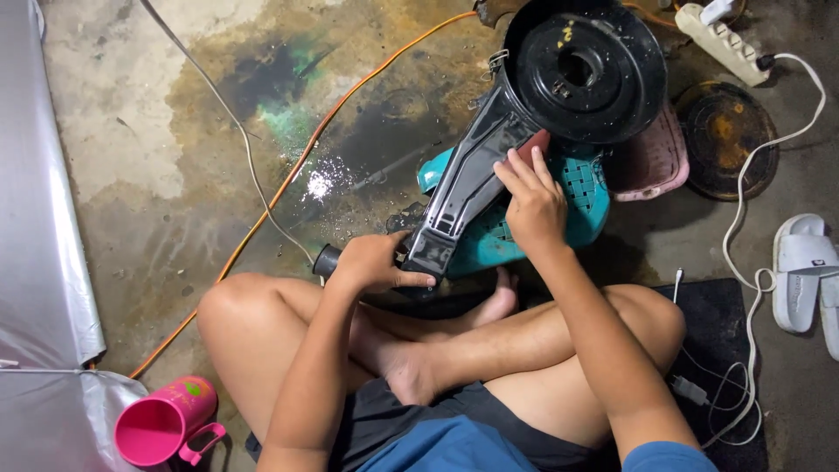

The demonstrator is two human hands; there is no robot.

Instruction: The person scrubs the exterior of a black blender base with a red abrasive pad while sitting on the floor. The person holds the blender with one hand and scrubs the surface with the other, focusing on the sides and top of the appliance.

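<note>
A large black plastic machine housing (559,96) with a round drum end and a long tapered neck lies tilted across a teal plastic stool (577,197). My left hand (371,262) grips the narrow lower end of the neck, beside a small black cylinder (326,260). My right hand (533,205) presses a small reddish pad (530,147) against the neck's upper side. I sit cross-legged on the floor, knees spread to either side.
A pink basket (655,157) sits behind the stool, next to a rusty round lid (725,140). An orange cable (288,179) and a grey cable cross the stained concrete. A white power strip (721,35), white sandals (808,271), a pink jug (166,424) and a silver sheet (35,218) lie around.
</note>
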